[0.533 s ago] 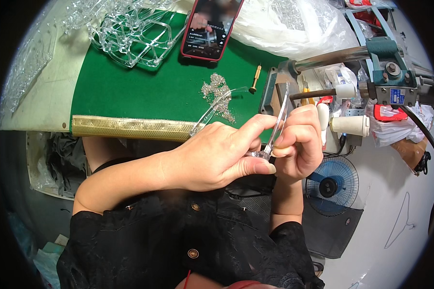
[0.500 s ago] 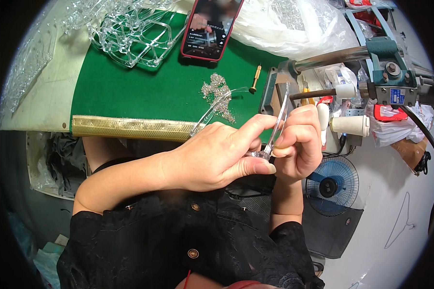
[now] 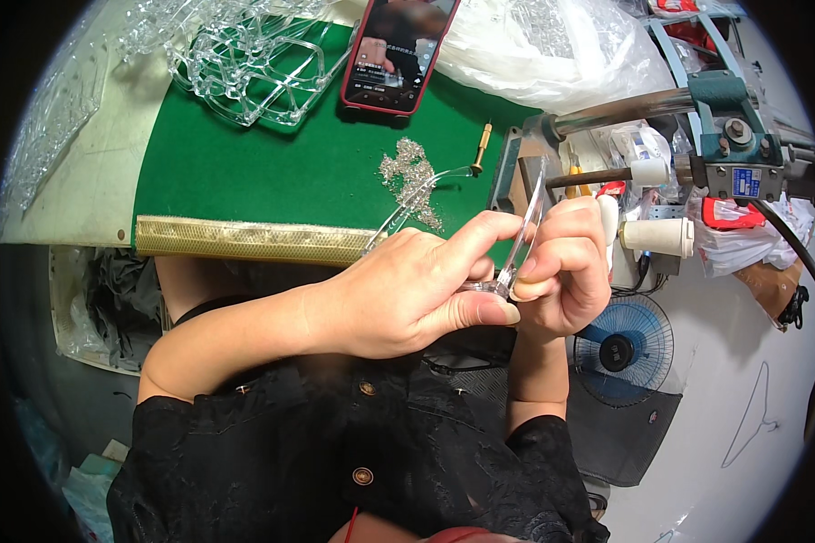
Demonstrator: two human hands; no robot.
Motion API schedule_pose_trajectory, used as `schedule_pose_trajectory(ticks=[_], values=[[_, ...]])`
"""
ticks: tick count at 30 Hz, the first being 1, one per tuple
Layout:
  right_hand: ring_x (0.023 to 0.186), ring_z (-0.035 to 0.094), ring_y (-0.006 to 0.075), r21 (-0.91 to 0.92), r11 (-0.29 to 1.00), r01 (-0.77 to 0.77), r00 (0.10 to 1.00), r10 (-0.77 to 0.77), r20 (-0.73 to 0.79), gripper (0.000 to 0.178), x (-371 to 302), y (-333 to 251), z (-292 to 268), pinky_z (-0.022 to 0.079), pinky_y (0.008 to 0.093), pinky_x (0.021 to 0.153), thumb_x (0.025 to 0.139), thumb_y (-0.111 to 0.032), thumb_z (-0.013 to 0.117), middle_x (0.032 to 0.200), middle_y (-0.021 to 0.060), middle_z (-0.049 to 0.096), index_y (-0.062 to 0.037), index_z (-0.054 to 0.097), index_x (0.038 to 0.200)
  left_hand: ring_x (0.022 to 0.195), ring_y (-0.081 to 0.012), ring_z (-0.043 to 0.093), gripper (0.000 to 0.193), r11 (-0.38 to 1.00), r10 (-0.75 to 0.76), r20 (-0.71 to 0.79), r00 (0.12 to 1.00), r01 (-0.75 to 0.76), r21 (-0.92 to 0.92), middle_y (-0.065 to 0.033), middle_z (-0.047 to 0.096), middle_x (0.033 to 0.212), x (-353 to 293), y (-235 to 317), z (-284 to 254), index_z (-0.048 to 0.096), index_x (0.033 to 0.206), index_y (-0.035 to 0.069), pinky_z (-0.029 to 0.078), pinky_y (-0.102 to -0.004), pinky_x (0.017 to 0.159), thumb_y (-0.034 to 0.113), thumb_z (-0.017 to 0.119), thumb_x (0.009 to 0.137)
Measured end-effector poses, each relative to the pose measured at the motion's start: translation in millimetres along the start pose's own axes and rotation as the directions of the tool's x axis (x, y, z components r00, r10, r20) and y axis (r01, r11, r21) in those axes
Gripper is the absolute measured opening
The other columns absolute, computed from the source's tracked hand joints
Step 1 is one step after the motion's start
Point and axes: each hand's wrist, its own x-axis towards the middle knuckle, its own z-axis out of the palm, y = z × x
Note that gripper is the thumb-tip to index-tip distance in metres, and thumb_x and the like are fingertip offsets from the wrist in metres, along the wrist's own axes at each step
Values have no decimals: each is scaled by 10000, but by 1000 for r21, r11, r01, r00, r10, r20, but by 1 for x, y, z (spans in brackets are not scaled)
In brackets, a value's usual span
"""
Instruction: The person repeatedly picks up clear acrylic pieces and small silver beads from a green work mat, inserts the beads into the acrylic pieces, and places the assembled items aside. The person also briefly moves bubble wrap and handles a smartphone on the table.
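A clear plastic eyeglass frame (image 3: 527, 233) is held between my two hands, in front of the table's near edge. My left hand (image 3: 394, 294) is closed on it, thumb and index finger pinching around the hinge corner; the palm hides most of the front. One clear temple arm (image 3: 417, 197) sticks out past the back of that hand, over the green mat. With curled fingers, my right hand (image 3: 566, 267) grips the other temple near the hinge. Beyond the hands lie a heap of tiny metal screws (image 3: 409, 172) and a brass-coloured screwdriver (image 3: 483, 149).
Several clear eyeglass frames (image 3: 254, 77) are piled at the back left of the green mat (image 3: 217, 172). A phone (image 3: 398, 54) and a white plastic bag (image 3: 552, 54) are behind. A teal metal hand press (image 3: 729, 127) stands right, above a blue fan (image 3: 620, 348). Gold trim (image 3: 244, 240) edges the table.
The eyeglass frame has turned slightly in my hands, and its temple over the mat looks narrower. My right hand has shifted slightly to the right. The phone's picture has changed.
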Motion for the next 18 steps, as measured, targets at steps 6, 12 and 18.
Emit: schedule_pose_trajectory(ticks=[6, 12, 18], values=[[652, 493, 174, -5, 998, 62, 998, -62, -5, 308, 2, 4, -1, 375, 293, 606, 715, -391, 714, 700, 6, 534, -98, 619, 711, 808, -246, 675, 718, 1000, -2, -3, 1000, 2, -4, -120, 658, 868, 0, 0, 0, 309, 1357, 9, 502, -311, 704, 510, 550, 902], [633, 481, 174, 26, 995, 99, 995, -98, -38, 296, 1, 8, 2, 364, 295, 592, 721, -372, 721, 701, 8, 534, -94, 622, 730, 692, -162, 643, 731, 975, -34, 15, 999, 37, -217, -69, 659, 784, 2, 5, 0, 297, 1364, 24, 495, -281, 660, 546, 521, 904], [643, 486, 170, 42, 998, 56, 995, -52, -84, 322, 3, 7, 5, 372, 288, 592, 728, -396, 713, 724, 10, 531, -87, 634, 775, 705, -150, 651, 742, 984, -12, 5, 1000, 13, -176, -78, 659, 824, 2, 0, 0, 293, 1372, 31, 511, -284, 658, 559, 513, 900]])
